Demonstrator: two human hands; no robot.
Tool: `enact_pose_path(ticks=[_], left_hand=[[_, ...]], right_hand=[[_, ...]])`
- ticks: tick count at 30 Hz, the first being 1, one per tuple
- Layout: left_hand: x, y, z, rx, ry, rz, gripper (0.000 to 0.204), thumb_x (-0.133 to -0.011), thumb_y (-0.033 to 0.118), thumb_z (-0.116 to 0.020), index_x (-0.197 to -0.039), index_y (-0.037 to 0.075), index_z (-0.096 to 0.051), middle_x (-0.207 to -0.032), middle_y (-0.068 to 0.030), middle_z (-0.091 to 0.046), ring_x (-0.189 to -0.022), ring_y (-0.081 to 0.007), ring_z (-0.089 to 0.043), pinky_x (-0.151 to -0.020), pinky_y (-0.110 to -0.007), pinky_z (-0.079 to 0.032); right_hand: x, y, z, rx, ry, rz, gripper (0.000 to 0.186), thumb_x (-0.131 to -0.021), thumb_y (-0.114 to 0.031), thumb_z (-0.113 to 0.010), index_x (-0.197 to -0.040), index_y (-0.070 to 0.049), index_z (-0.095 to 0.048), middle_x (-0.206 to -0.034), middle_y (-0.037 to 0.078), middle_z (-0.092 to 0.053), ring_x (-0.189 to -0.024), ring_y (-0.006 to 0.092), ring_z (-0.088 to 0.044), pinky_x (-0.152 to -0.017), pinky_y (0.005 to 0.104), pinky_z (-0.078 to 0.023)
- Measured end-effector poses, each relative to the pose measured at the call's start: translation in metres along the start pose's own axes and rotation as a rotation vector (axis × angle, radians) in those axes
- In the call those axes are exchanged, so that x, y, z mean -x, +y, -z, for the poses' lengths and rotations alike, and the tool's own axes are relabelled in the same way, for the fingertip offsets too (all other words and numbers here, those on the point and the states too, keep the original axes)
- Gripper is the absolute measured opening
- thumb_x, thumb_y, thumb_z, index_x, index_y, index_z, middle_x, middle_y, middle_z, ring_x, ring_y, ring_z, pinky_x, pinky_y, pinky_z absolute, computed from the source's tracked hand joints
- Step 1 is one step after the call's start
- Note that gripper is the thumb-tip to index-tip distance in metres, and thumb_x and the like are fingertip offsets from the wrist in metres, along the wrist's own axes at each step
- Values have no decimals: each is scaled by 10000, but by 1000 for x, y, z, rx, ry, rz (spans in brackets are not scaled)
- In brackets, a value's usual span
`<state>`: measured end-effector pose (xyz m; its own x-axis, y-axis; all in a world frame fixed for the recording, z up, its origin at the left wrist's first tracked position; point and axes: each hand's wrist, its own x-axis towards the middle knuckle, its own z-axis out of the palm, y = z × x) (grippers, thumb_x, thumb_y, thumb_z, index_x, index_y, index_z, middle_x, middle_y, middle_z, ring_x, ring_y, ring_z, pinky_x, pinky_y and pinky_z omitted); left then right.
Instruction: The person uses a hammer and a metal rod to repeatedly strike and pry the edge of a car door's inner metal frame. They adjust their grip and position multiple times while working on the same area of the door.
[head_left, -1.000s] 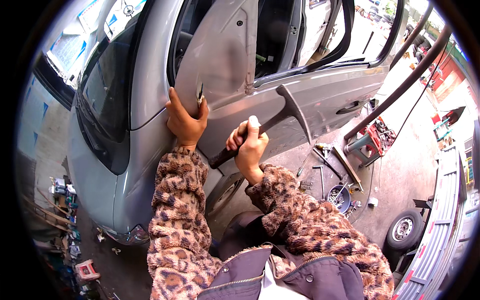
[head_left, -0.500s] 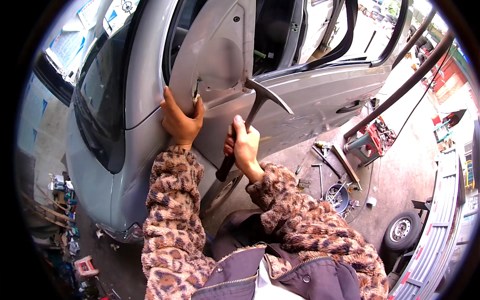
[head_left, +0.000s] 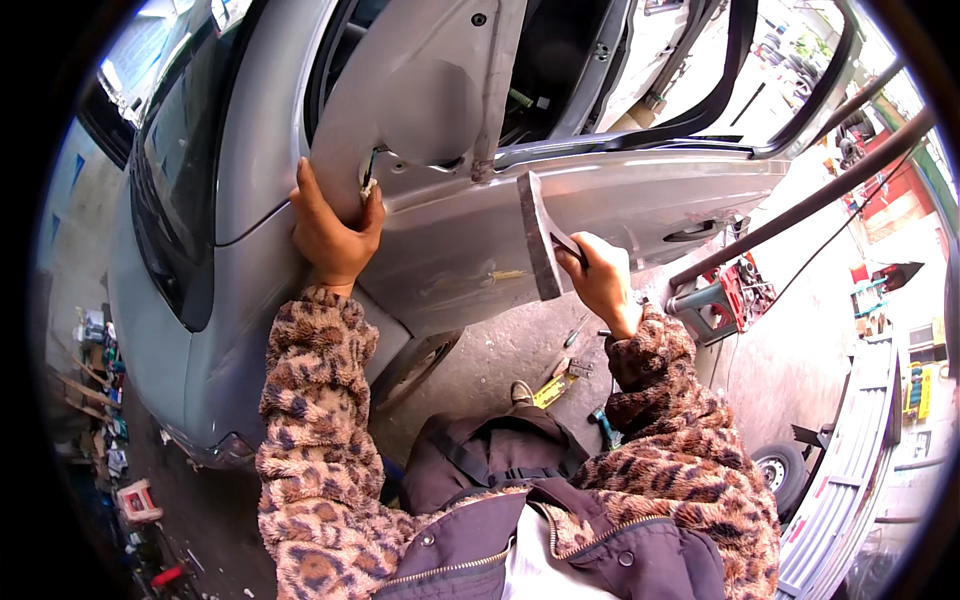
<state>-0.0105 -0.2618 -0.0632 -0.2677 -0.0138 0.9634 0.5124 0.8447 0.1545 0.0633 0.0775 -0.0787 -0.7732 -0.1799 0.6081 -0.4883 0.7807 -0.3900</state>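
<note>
The front door (head_left: 440, 240) of a silver car stands before me, its outer panel scuffed. My left hand (head_left: 338, 240) rests at the door's front edge, forefinger stretched upward and thumb apart from it; its other fingers are hidden. Beside that thumb, a thin wire with a pale connector (head_left: 369, 187) comes out of a hole in the door. My right hand (head_left: 605, 280) is wrapped round the handle of a hammer (head_left: 541, 235). The long dark hammer head is in front of the door panel; whether it touches the metal I cannot tell.
A dark pole (head_left: 800, 205) slants across the right side. Below the door handle (head_left: 693, 231) stands a red and grey tool stand (head_left: 722, 300). A yellow object (head_left: 553, 388) lies on the floor near my shoe (head_left: 521, 392). A spare wheel (head_left: 779, 474) is at lower right.
My right hand has moved right along the door and turned the hammer, so its head is now broadside to me. My left hand keeps its place at the door edge.
</note>
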Motion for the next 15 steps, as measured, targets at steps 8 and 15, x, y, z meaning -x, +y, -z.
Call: enact_pose_path(ticks=[8,15], left_hand=[[3,-5,9,-32,-74,113,922,-812,297,-783,-1484,-91,-284,-1238,-330,-543,-1023,-488,-591,-856,-504,-502],[-2,-5,9,-93,-64,50,947,-798,292,-791,-1490,-84,-264,-1137,-276,-548,-929,-437,-598,-753,-477,-518]], right_hand=[[-8,-8,-15,-235,-8,-14,165,-887,-152,-726,-944,-21,-644,-780,165,-628,-664,341,-642,-610,366,-514],[-8,-21,-25,-176,-74,106,293,-780,-221,-818,-941,-58,-634,-776,108,-623,-655,289,-644,-579,365,-510]])
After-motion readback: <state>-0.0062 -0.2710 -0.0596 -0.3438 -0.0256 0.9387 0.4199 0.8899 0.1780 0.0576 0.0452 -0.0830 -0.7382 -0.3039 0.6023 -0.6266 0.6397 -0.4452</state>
